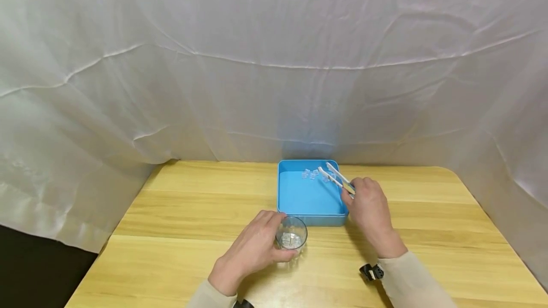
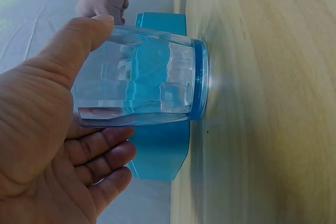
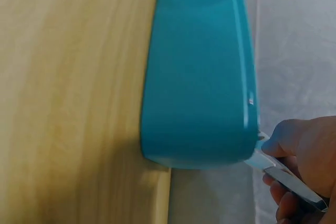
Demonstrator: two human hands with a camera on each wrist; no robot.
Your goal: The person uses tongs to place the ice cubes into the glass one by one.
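Note:
A clear drinking glass (image 1: 291, 233) stands upright on the table with a few clear cubes (image 1: 291, 240) at its bottom. My left hand (image 1: 253, 247) holds the glass from the left, thumb on one side and fingers on the other; the left wrist view shows the glass (image 2: 157, 77) between them. My right hand (image 1: 371, 213) grips white-tipped tongs (image 1: 338, 177) over the right side of a blue tray (image 1: 308, 203). The tong arms are spread, tips near several clear cubes (image 1: 310, 174) at the tray's back. In the right wrist view the tray wall (image 3: 199, 77) hides the tong tips.
The tray sits at the back of a wooden table (image 1: 192, 213), just behind the glass. A pale grey curtain (image 1: 257, 84) hangs behind the table and along its sides. A black wrist strap piece (image 1: 371, 272) shows at the right cuff.

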